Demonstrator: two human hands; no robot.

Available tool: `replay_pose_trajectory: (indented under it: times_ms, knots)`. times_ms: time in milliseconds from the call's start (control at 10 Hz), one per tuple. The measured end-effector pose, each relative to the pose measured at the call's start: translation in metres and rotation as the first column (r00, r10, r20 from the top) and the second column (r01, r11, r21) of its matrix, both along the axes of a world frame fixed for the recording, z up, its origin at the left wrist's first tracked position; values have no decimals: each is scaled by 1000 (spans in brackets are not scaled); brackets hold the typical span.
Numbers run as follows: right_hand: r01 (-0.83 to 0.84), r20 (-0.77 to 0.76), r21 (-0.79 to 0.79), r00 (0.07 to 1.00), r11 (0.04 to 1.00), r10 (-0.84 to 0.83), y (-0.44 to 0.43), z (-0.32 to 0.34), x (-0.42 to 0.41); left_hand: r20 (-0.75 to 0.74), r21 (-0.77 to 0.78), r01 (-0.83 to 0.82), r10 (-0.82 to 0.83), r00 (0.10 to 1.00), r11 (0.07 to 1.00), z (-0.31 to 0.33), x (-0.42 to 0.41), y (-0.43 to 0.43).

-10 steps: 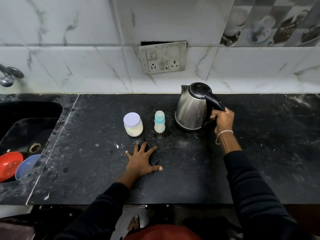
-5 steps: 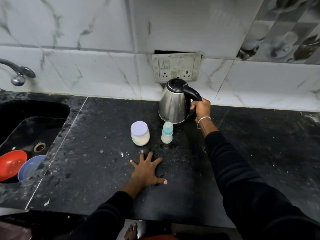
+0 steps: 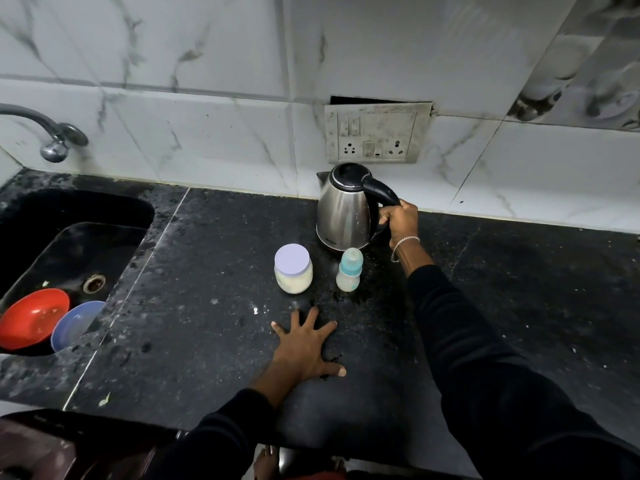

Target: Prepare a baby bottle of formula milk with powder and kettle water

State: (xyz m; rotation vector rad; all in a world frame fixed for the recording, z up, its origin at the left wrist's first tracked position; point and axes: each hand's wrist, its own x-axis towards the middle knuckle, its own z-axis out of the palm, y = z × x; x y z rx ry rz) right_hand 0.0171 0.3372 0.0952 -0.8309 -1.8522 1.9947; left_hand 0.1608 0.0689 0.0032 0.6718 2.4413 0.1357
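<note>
Steel kettle (image 3: 343, 213) stands upright at the back of the black stone table (image 3: 194, 341), below the wall socket (image 3: 372, 136). Right grip (image 3: 398, 220) is clamped round its black handle (image 3: 381, 190); the base looks set down, not certain. Left grip (image 3: 304, 348) lies flat on the table, fingers spread, holding nothing. Powder jar (image 3: 293, 268), lid on, and baby bottle (image 3: 349, 270), capped, stand just in front of the kettle, side by side, apart. Judgement: task barely begun. Left: uncap bottle, open jar, dose powder, pour water, close, shake.
</note>
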Motion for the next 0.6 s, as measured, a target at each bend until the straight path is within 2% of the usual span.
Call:
replay_pose_trajectory:
  times_ms: [300, 600]
  knots:
    - [-36, 28, 32, 999, 999, 35, 3, 1, 11, -16, 8, 13, -13, 1000, 1000, -1, 2, -1]
    - [-130, 96, 245, 989, 961, 110, 6, 6, 34, -17, 12, 59, -58, 998, 998, -2, 5, -4]
